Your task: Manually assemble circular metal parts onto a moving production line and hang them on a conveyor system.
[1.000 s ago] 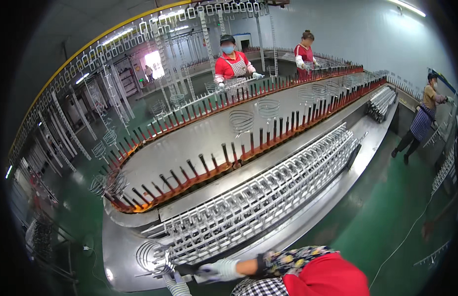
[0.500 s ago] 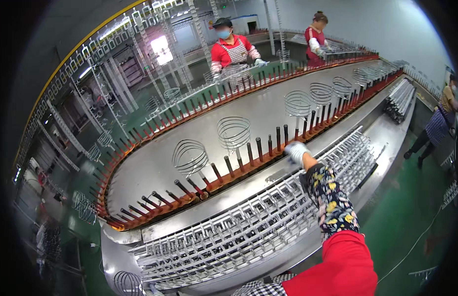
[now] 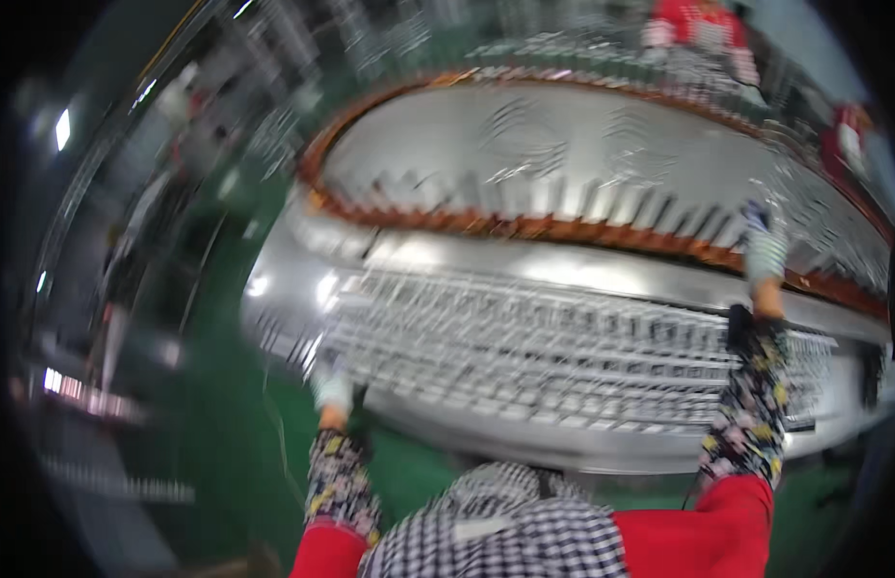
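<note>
My left hand, in a pale work glove, is at the left end of the metal table, close to some blurred wire pieces. Its fingers are smeared, so any hold is hidden. My right hand, gloved in white with dark fingertips, reaches over the orange-brown track beside its row of upright dark rods. Whether it grips a rod cannot be made out. Between my arms lie stacked silvery metal racks.
Wire coils stand blurred above the oval metal surface inside the track. A co-worker in red is across it, another person at the far right. Green floor shows to the left.
My view has swung left and down, blurring the picture. My left hand has come into sight at the table's left end. My right hand remains reached out by the track.
</note>
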The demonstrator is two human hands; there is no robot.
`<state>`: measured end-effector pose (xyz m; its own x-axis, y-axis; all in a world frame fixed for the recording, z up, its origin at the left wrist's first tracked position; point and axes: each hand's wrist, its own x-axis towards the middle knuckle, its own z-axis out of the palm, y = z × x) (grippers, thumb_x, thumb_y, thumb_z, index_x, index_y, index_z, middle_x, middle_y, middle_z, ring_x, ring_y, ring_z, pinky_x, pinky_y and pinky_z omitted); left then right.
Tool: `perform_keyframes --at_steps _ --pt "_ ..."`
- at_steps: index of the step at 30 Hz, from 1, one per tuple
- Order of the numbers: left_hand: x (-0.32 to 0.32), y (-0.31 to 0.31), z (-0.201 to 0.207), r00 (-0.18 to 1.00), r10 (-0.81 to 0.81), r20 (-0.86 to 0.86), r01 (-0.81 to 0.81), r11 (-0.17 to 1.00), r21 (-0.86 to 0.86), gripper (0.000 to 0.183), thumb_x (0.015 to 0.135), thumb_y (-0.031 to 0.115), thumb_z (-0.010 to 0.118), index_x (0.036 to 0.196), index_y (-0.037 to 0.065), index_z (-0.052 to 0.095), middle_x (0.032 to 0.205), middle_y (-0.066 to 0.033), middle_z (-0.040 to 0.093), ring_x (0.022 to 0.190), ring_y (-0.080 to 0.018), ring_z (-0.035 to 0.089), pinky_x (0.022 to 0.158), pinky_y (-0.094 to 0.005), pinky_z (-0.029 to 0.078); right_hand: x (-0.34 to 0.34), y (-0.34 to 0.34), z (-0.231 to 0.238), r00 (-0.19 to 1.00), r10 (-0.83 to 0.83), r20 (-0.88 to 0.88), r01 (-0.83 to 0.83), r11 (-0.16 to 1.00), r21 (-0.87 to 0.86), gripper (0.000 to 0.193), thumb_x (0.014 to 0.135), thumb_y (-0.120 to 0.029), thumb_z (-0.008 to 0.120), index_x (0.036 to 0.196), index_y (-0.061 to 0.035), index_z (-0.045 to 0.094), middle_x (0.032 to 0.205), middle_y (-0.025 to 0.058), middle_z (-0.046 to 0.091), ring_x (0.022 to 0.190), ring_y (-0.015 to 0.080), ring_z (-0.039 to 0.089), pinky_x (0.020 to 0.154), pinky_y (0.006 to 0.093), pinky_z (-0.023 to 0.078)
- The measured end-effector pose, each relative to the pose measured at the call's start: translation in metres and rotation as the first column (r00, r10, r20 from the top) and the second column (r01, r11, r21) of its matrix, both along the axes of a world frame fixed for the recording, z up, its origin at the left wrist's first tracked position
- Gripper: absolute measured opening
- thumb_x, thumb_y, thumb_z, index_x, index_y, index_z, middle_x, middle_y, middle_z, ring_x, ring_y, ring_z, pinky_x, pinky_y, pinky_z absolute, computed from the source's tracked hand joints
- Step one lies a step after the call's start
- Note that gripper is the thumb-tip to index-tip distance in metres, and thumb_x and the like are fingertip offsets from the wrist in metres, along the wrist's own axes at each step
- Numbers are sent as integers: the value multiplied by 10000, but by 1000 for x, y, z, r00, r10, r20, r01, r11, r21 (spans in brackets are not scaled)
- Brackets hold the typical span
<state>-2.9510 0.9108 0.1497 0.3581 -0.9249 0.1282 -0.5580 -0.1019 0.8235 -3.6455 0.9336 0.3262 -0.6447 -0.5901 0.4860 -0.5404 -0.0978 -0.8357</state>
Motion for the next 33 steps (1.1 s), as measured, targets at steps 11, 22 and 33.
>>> perform_keyframes --at_steps 11,22,33 --pt "9 -12 -7 975 -198 105 206 976 -72 364 876 234 440 1176 28 445 1089 -162 537 935 -281 511 805 -335 404 458 66 -86 378 524 763 -811 585 0 479 878 -382 462 1191 -29 376 1010 127 537 726 153 552 589 273 494" --pt "-9 -25 -6 937 -277 213 305 946 -108 458 879 353 407 1144 -13 479 1157 -239 487 1100 -372 422 934 -366 323 477 42 -160 581 560 -591 -53 751 659 475 747 -107 441 1219 -51 421 1198 202 465 1044 318 495 873 367 413" --pt "49 0 -44 979 -180 -90 177 983 -45 571 869 209 474 1333 2 213 1304 -174 367 1197 -266 344 993 -321 261 437 175 -135 694 720 -4 -652 632 419 427 810 -67 499 1225 -91 404 1156 180 490 987 287 521 858 332 414"
